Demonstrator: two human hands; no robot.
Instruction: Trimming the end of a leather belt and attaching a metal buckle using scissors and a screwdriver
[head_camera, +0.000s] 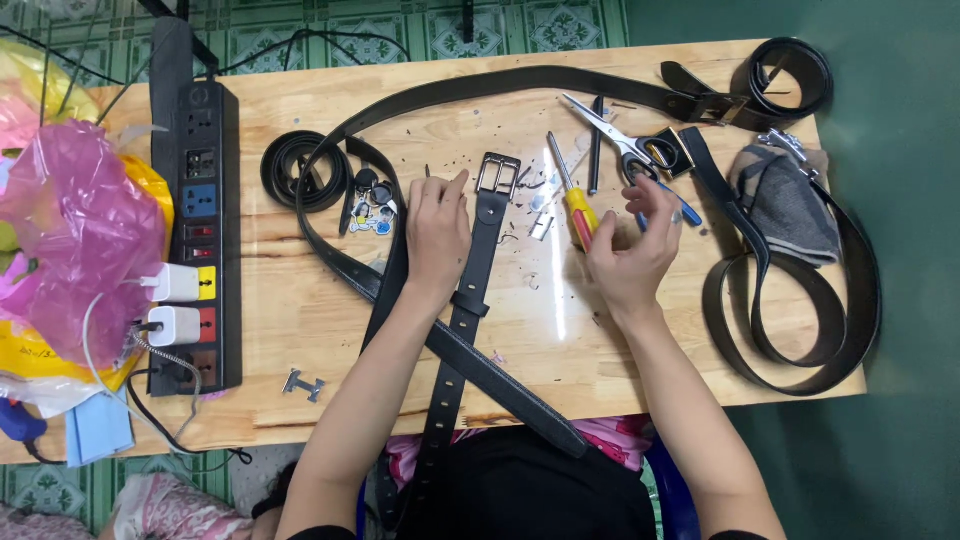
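My left hand (437, 232) lies flat on the wooden table (300, 310), beside a black belt strap (478, 262) that ends in a square metal buckle (498, 176); the fingertips reach up near the buckle. My right hand (632, 248) is raised a little to the right, fingers curled around something small that I cannot make out. A screwdriver with a yellow and red handle (577, 208) lies just left of that hand. Scissors (622, 143) rest above it.
A long black belt (470, 84) loops across the table's back, with other belts at the right (790, 330) and a coiled one (300, 170) at the left. A black power strip (198, 240) with plugged chargers and pink bags (70, 230) fill the left. A grey cloth (788, 200) lies at the right.
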